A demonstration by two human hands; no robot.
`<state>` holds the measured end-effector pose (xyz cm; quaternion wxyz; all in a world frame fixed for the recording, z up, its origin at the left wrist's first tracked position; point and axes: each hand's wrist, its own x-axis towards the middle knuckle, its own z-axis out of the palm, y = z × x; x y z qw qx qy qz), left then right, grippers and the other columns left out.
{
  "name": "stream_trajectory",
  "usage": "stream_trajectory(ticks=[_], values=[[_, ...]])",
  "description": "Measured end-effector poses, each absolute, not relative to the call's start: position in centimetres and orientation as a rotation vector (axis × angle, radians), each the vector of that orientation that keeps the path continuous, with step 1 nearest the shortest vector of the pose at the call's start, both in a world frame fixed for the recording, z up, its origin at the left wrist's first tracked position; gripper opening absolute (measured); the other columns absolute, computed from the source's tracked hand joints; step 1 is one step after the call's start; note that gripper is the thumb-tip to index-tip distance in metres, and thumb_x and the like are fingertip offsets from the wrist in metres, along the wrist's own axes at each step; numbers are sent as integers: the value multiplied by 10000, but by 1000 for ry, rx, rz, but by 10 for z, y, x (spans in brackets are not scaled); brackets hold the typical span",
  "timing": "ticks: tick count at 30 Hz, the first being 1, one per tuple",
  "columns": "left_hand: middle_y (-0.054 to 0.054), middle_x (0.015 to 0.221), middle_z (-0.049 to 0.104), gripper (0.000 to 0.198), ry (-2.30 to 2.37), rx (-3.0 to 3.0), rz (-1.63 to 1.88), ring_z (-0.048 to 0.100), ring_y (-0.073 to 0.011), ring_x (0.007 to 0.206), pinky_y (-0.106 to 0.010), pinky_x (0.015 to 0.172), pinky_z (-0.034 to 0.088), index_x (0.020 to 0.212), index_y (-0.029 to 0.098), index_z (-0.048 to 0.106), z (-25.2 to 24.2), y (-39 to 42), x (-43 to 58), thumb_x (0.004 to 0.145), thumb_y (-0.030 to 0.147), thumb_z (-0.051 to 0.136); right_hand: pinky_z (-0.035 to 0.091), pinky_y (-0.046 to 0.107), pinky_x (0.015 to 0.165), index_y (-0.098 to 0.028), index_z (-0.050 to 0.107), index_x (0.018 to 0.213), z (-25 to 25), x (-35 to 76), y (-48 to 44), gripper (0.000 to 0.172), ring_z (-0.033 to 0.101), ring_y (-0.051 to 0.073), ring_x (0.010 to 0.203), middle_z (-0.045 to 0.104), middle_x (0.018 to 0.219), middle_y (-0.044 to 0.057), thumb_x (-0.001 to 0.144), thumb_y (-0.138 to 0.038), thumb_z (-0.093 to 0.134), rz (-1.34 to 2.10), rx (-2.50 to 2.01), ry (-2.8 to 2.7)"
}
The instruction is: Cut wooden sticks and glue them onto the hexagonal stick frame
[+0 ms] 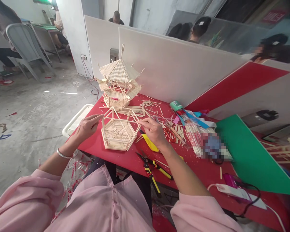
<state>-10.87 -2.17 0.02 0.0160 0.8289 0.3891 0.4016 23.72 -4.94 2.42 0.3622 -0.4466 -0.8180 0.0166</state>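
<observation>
A hexagonal frame of thin wooden sticks (118, 132) stands on the red table (125, 161) in front of me. My left hand (88, 126) rests at its left side, fingers stretched toward its upper rim and touching the corner stick. My right hand (153, 129) is at its right side, fingers pinched on a thin stick at the frame's upper edge. Behind the frame stands a taller two-tiered pagoda model of sticks (118, 84).
Loose sticks (149, 104), red scissors (169, 134), a yellow cutter (149, 142), yellow-handled pliers (152, 168), a glue tube (176, 106) and stick packets (195, 135) lie to the right. A green sheet (248, 158), white partition boards (174, 67), a white tray (74, 120). People sit behind the partition.
</observation>
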Motion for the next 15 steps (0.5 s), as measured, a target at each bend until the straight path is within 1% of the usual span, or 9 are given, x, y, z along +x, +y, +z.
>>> stream_trajectory(ticks=[6, 8, 10, 12, 13, 15], values=[[-59, 861, 736, 424, 1223, 2421, 1279, 680, -133, 727, -234, 678, 532, 1088, 183, 737, 7, -25, -104, 824, 72, 424, 514, 258, 757, -293, 743, 1086, 25, 237, -48, 374, 643, 158, 858, 678, 928, 35, 927, -102, 464, -16, -1165, -2170], [-67, 926, 745, 393, 1300, 2324, 1332, 683, -138, 753, -237, 670, 536, 1059, 189, 745, 12, -25, -103, 841, 92, 432, 512, 255, 763, -296, 744, 1082, 25, 237, -47, 380, 641, 160, 875, 678, 941, 35, 925, -100, 458, -18, -1172, -2178], [-78, 996, 746, 320, 1376, 2264, 1442, 679, -154, 806, -242, 649, 537, 1022, 196, 751, 20, -22, -100, 866, 144, 475, 512, 255, 763, -293, 745, 1081, 25, 237, -47, 387, 639, 160, 874, 677, 943, 37, 924, -99, 449, -23, -1173, -2183], [-81, 996, 744, 229, 1348, 2313, 1512, 667, -168, 836, -253, 636, 534, 962, 199, 758, 32, -17, -93, 886, 217, 543, 513, 257, 761, -293, 742, 1093, 25, 237, -47, 392, 637, 157, 861, 675, 940, 38, 928, -103, 441, -23, -1173, -2188], [-80, 968, 742, 198, 1275, 2394, 1477, 661, -165, 817, -265, 649, 536, 928, 198, 762, 39, -14, -89, 889, 250, 576, 514, 259, 761, -294, 739, 1102, 25, 237, -47, 391, 636, 155, 855, 674, 940, 37, 930, -108, 441, -21, -1172, -2189], [-68, 920, 730, 225, 1042, 2575, 1272, 654, -141, 754, -273, 658, 531, 884, 206, 764, 52, -9, -76, 922, 268, 551, 517, 262, 765, -296, 733, 1119, 26, 237, -48, 386, 635, 153, 848, 672, 946, 37, 931, -116, 447, -17, -1171, -2193]])
